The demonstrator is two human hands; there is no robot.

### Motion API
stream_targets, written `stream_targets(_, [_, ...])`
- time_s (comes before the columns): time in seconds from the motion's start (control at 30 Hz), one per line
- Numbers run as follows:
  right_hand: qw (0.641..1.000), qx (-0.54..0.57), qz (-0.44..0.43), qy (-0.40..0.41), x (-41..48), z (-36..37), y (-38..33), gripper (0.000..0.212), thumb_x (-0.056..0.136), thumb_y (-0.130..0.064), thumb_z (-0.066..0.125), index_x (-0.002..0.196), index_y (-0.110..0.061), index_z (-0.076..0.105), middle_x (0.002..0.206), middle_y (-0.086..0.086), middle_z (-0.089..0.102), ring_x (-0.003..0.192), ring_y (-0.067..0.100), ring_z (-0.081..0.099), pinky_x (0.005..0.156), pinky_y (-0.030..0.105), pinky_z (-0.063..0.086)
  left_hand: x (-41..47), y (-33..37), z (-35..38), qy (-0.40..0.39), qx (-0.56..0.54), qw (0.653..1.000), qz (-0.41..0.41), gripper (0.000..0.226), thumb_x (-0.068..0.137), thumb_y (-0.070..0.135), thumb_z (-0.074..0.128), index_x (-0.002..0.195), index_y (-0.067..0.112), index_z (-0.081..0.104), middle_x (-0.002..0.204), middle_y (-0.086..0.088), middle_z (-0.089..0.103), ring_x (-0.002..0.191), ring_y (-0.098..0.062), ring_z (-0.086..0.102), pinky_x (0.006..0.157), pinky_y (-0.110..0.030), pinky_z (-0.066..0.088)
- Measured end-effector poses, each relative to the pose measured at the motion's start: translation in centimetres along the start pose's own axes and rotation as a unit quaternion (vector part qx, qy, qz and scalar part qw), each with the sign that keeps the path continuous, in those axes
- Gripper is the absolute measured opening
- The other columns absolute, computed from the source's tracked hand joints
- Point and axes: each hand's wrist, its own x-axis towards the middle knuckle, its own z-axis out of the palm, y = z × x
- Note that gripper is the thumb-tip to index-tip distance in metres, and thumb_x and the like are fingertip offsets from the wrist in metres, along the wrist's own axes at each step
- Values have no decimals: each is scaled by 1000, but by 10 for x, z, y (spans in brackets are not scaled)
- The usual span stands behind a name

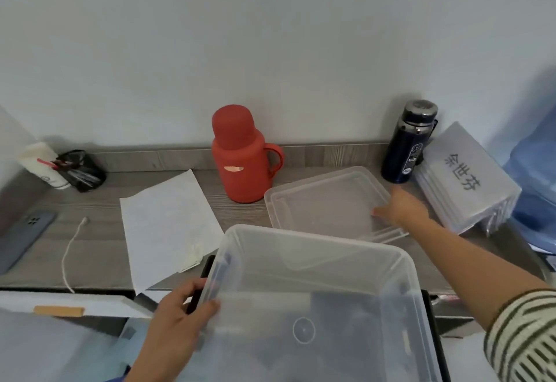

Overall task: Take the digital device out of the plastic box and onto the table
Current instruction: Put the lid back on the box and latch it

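Note:
A clear plastic box (313, 261) without a lid is tilted in front of me at the table's near edge. My left hand (180, 318) grips its left wall, thumb inside. Dark blurred shapes (340, 315) show through its floor; I cannot tell whether a digital device lies in the box or below it. A black-edged flat thing (433, 333) sticks out from under the box on both sides. My right hand (400, 210) reaches out to the clear lid (325, 198) that lies upside down on the table, fingers stretched flat on its right edge.
A red thermos jug (240, 156) stands behind the lid, a dark blue bottle (409, 144) to its right, then stacked clear cases (466, 177) and a blue water jug (535, 177). To the left lie a white sheet (165, 222), a cable (70, 246) and a phone (24, 237).

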Motion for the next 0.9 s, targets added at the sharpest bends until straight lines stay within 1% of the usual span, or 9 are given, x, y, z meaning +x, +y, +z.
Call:
stream_targets(0.1, [990,135,25,-45,6,-12,-4,80,66,-20,85,135,-9,45,124,17,58,97,36,61,67,46,53,14,8,0,-19,17,999,-20,17,61,26,66,76,31,71,74,-6,72,78,-39,67,51,-39,51])
stream_targets(0.2, [976,211,-12,-57,4,-34,-2,39,72,-8,79,107,-6,64,92,11,65,66,19,59,57,28,46,26,23,4,-12,22,999,-26,16,60,24,68,75,28,71,77,-11,72,75,-35,67,54,-47,55])
stream_targets(0.27, [956,277,-50,-84,-2,-55,-5,18,75,-8,75,88,-8,62,76,7,62,57,13,57,51,23,46,34,35,6,-13,29,999,-21,12,67,16,74,74,25,71,78,-12,73,70,-31,66,54,-45,54])
stream_targets(0.43, [917,348,-194,-37,-16,-125,-19,23,75,-22,72,87,-4,62,71,9,56,55,9,55,54,18,48,45,64,19,-3,7,1000,8,16,84,4,62,83,19,70,80,-9,73,68,-31,65,50,-32,50])
stream_targets(0.5, [908,332,-256,23,-22,-153,-25,18,81,-21,69,79,-5,62,63,6,56,46,4,51,45,12,43,54,72,29,2,3,1000,7,13,84,6,62,84,16,70,82,-8,72,74,-32,65,55,-36,53])
stream_targets(0.63, [862,359,-347,92,-25,-187,-25,17,85,-21,66,74,-10,60,68,10,63,57,14,55,53,16,48,78,78,63,10,6,1000,-14,11,85,9,61,84,16,69,87,-12,71,81,-34,66,66,-43,55])
stream_targets(0.73, [844,370,-376,95,-31,-193,-22,5,80,-26,66,82,-21,67,67,-8,71,60,4,62,61,14,51,95,78,87,4,-7,1000,-23,8,86,11,61,87,12,68,91,-15,69,87,-36,64,70,-46,54])
stream_targets(0.83, [847,341,-395,103,-36,-181,-17,3,74,-35,69,76,-35,71,71,-8,70,65,1,59,66,13,47,105,83,102,9,-21,999,-26,10,86,16,61,92,13,69,94,-10,70,87,-28,64,63,-33,50])
stream_targets(0.9, [845,326,-414,86,-43,-166,-13,19,75,-26,72,71,-45,72,67,-18,68,62,-5,56,62,6,41,113,86,106,24,-29,999,-28,19,89,29,59,97,15,70,95,-5,70,88,-25,64,66,-33,50])
